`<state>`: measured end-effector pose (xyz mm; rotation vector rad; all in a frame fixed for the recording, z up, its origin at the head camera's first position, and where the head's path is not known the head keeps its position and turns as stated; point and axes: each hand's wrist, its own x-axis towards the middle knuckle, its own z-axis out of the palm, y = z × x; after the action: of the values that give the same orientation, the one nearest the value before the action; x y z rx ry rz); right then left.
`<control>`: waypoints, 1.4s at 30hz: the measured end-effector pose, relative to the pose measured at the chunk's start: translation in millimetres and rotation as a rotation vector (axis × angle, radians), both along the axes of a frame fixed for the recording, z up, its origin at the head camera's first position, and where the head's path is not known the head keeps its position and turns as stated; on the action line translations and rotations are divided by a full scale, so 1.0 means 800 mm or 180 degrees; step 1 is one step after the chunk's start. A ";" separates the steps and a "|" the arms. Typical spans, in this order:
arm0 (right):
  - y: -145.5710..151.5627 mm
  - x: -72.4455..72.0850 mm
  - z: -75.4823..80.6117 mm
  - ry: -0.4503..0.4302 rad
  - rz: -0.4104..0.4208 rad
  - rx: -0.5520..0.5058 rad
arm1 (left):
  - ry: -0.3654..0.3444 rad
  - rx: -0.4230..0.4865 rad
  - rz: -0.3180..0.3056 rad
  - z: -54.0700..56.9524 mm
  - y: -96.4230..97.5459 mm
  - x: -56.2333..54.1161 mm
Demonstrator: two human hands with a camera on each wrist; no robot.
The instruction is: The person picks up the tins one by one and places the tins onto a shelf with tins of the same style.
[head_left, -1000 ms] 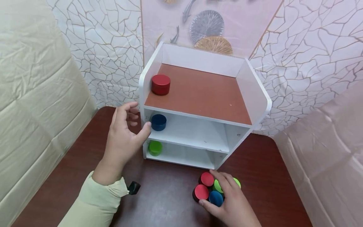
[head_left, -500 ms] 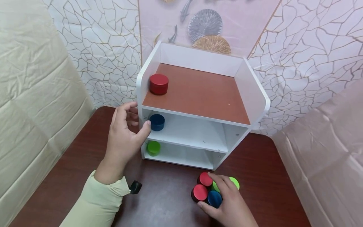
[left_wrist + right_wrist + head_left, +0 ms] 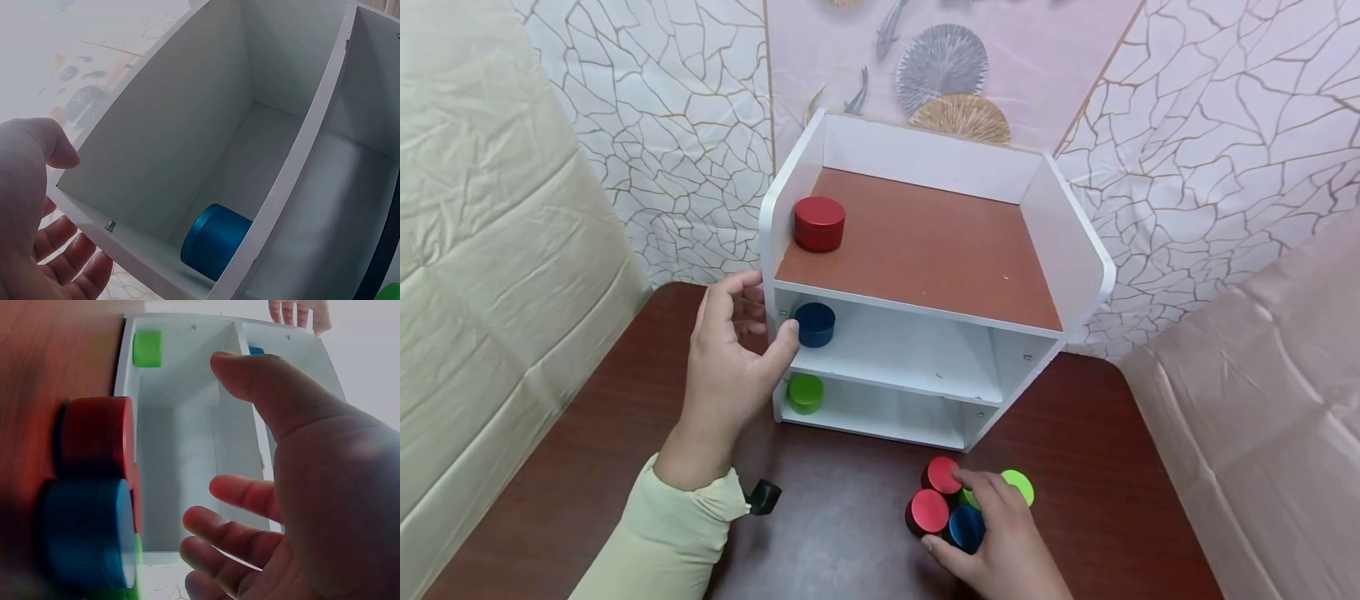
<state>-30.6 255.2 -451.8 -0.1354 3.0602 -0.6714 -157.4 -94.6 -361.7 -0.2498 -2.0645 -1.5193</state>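
My left hand [image 3: 730, 358] is at the left side of a white shelf unit [image 3: 887, 392], fingers loosely bent along the outer side panel. Its thumb [image 3: 61, 147] lies right at the front edge in the left wrist view. My right hand [image 3: 1003, 533] hovers with spread fingers over several round tins on the table, holding none. Two red tins [image 3: 928, 512], a blue tin [image 3: 966, 529] and green tins [image 3: 1017, 486] stand close together there, one green tin partly hidden by the fingers. In the right wrist view, a gap separates the hand from the blue tin [image 3: 87, 531].
A larger red tin [image 3: 818, 223] stands on the brown top shelf, left side. Below it, a blue tin [image 3: 815, 325] is on the middle shelf and a green tin [image 3: 806, 393] on the bottom one. The dark red table [image 3: 820, 492] carries everything; fabric walls surround it.
The left hand has come closer to the shelf's side panel. My right hand stays over the tins with only a slight shift of its fingers. The tins keep their places.
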 end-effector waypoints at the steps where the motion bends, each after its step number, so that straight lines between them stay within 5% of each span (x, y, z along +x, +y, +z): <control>1: -0.001 0.000 -0.001 -0.0026 -0.0027 -0.0006 | -0.0001 0.0004 0.0000 0.000 0.000 0.000; 7: -0.006 -0.002 -0.011 -0.0024 -0.0139 0.0004 | -0.0029 0.0006 -0.0030 -0.001 -0.003 0.001; 26: -0.001 -0.006 -0.044 0.1089 0.0209 0.0215 | -0.0067 -0.0032 -0.0095 -0.002 -0.006 0.001; 37: -0.009 -0.009 -0.043 0.0512 0.0017 0.0293 | -0.0052 -0.0022 -0.0122 -0.002 -0.006 0.001; 42: -0.012 -0.010 -0.046 0.0543 0.0002 0.0323 | -0.0042 -0.0020 -0.0119 -0.002 -0.007 0.001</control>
<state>-38.4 245.5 -488.2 -0.2030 3.2488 -0.5291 -156.6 -100.2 -363.3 -0.2829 -2.0859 -1.5407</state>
